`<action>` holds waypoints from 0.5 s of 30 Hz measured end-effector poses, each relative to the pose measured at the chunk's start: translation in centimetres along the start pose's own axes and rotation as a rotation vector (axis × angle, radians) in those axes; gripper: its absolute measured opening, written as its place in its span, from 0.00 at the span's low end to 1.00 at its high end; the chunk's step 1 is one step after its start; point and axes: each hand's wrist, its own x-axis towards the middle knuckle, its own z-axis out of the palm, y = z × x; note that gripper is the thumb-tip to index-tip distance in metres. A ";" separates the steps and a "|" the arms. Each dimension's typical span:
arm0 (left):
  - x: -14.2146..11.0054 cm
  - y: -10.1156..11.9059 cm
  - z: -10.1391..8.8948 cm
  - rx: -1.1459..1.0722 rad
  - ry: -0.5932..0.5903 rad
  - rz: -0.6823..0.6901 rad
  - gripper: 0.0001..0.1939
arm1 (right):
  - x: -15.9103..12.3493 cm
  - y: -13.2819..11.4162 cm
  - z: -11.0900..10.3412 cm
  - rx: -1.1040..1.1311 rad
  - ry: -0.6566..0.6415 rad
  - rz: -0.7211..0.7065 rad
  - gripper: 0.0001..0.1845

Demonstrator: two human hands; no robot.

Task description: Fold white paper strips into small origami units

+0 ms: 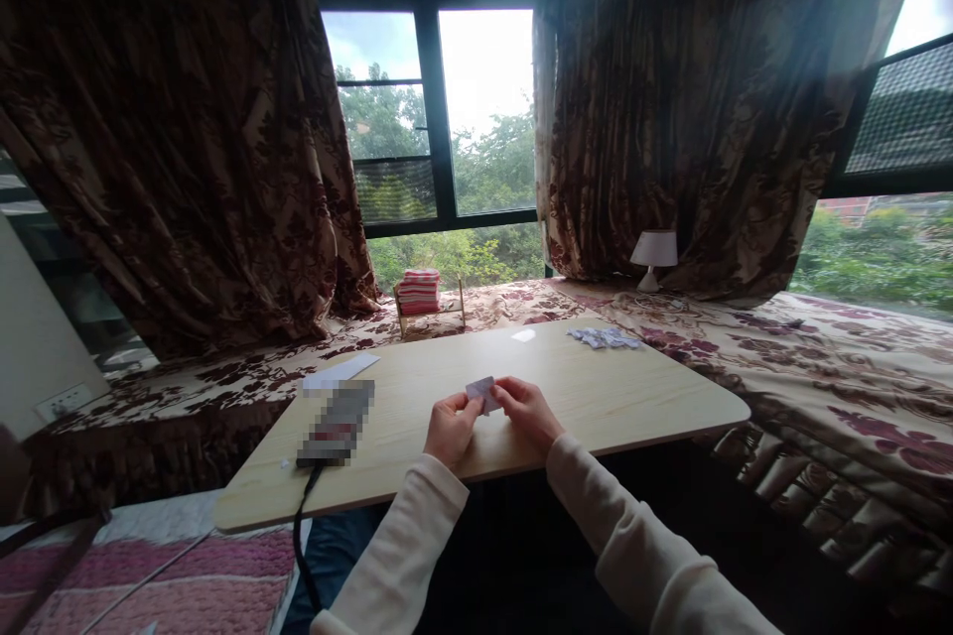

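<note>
A small pale card (480, 391) is held up between my two hands, just above the near middle of the light wooden table (417, 417). My left hand (454, 425) pinches its lower left side between thumb and fingers. At its right edge, my right hand (527, 409) grips it with thumb and fingertips. Any print on the card is too small to make out. Toward the table's far right corner lies a loose pile of small whitish pieces (605, 338), away from both hands.
Left on the table are a blurred-out device (335, 427) with a black cable (304, 526) and a white sheet (342, 372). Behind it, a rack (451, 319) with folded striped cloths (419, 292) and a lamp (654, 250) stand on the flowered window ledge.
</note>
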 end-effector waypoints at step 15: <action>-8.8 3.8 -1.4 0.698 0.152 0.349 0.14 | -4.7 -2.1 -2.3 -0.634 -0.164 -0.480 0.09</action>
